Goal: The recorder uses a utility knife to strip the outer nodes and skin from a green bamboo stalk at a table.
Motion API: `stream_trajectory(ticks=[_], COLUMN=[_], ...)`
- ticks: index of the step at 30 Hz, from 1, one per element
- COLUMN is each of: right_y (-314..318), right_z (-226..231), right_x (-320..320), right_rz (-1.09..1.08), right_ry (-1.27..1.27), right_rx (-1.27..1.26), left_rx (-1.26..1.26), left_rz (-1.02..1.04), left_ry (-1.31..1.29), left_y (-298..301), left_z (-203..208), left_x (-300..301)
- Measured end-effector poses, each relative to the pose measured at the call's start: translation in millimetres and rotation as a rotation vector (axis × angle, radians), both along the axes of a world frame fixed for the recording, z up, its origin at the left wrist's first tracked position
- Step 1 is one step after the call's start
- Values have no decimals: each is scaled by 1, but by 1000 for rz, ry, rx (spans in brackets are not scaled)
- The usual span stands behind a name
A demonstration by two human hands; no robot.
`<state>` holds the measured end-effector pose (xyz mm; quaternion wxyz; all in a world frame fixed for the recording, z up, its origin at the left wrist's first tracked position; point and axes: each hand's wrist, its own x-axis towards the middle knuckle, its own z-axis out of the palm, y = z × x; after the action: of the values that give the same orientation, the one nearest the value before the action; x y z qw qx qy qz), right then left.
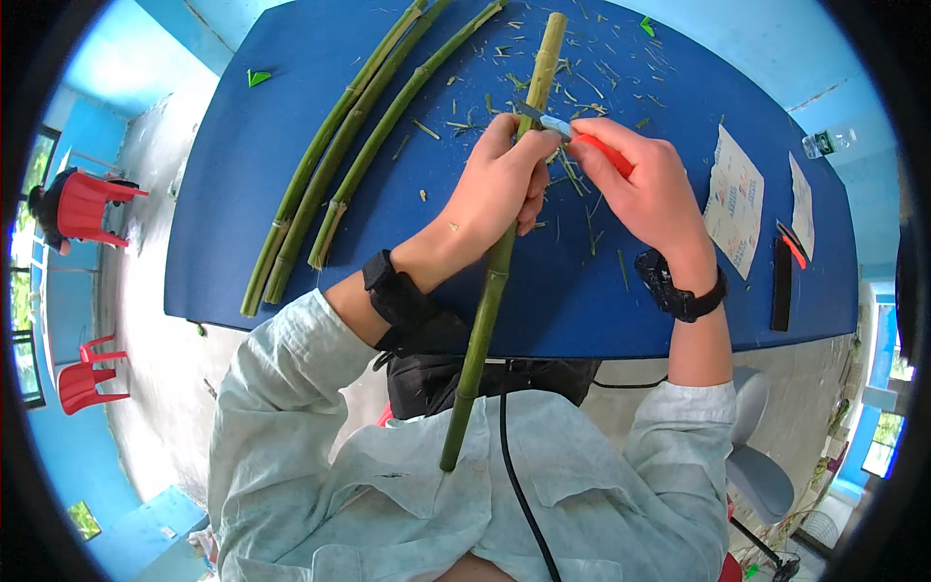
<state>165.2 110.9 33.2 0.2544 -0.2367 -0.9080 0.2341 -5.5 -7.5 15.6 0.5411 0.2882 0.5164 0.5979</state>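
My left hand (pixel 495 189) is wrapped round a green bamboo stalk (pixel 482 325). The stalk slants from the far side of the table down to my shirt, where its near end rests against my chest. Its far part has been scraped to pale yellow. My right hand (pixel 648 184) grips a knife (pixel 555 123) with a red-orange handle and a light blue section ahead of it. The dark blade lies across the stalk just beyond my left thumb, at the border of the pale and green skin.
Three green stalks (pixel 361 118) lie on the left of the blue table (pixel 223 204). Shavings (pixel 592 92) litter its far middle. On the right are printed paper sheets (pixel 734 199), a black strip (pixel 781 284), an orange-handled tool (pixel 793 248) and a clear bottle (pixel 829 143). A black cable (pixel 514 466) hangs over my shirt.
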Motion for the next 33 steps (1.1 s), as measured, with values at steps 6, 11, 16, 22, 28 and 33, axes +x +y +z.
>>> stream_trajectory(ticks=[6, 11, 16, 22, 28, 33], right_y=[-1, -1, -12, -12, -12, -3], right_z=[-4, -4, -3, -7, -7, -7], right_x=[-1, 0, -5, -8, -11, -13], right_rz=[31, 14, -77, -101, -161, -239], right_ry=[59, 54, 38, 51, 34, 76], right_rx=[25, 60, 251, 305, 355, 313], left_rx=[69, 80, 70, 29, -35, -73], left_rz=[-56, -84, -60, -31, -13, 13], left_ry=[-32, 55, 155, 157, 188, 189], left_y=[1, 1, 3, 2, -1, -3], left_z=[-1, -1, -9, -8, 3, 7], left_x=[-3, -2, -4, -3, 1, 6])
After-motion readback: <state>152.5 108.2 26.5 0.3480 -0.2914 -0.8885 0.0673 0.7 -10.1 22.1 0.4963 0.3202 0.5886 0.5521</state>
